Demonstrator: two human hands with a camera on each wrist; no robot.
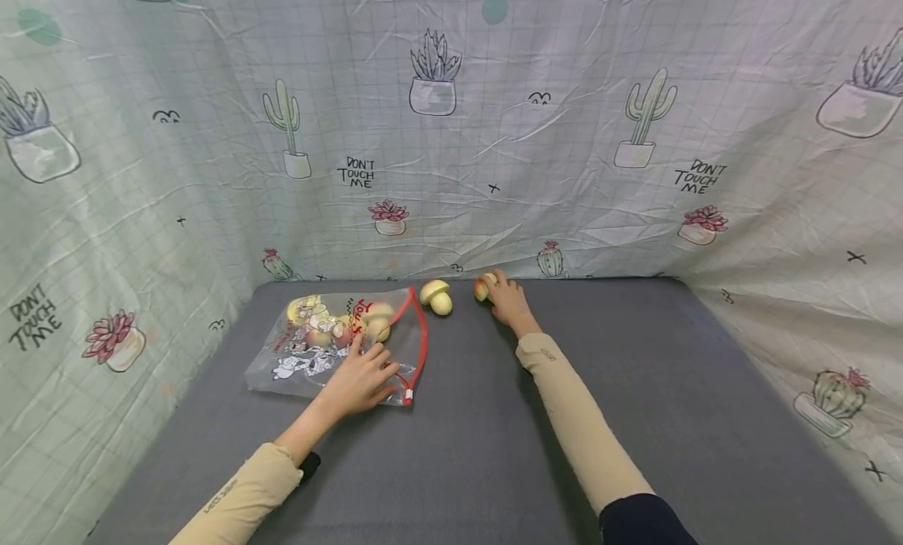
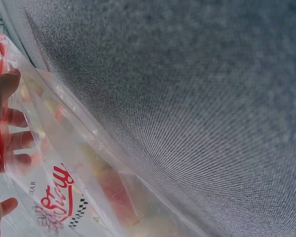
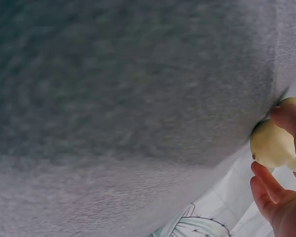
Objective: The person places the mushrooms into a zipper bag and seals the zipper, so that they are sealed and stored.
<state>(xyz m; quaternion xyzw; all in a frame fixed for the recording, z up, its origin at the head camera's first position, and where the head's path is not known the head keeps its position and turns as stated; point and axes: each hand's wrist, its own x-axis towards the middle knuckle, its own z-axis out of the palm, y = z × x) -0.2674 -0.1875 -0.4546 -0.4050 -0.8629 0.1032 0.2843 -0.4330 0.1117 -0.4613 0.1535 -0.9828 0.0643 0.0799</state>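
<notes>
A clear plastic zip bag (image 1: 264,372) with a red edge lies at the left of the table, and several yellow and reddish pieces (image 1: 379,319) show through it. My left hand (image 1: 361,379) rests on the bag near its red edge, fingers spread. In the left wrist view, the fingers (image 2: 20,140) lie against the plastic beside the red strip. Toward the back, my right hand (image 1: 509,300) holds a yellow and reddish toy mushroom (image 1: 483,289). The right wrist view shows its pale round end (image 3: 270,143) between thumb and fingers, low over the grey cloth.
Another toy mushroom (image 1: 437,297), yellow with a reddish cap, lies between the bag and my right hand. The grey table (image 1: 466,451) ends at the back against a hanging cloth (image 1: 494,208) printed with cacti, which also rises at both sides.
</notes>
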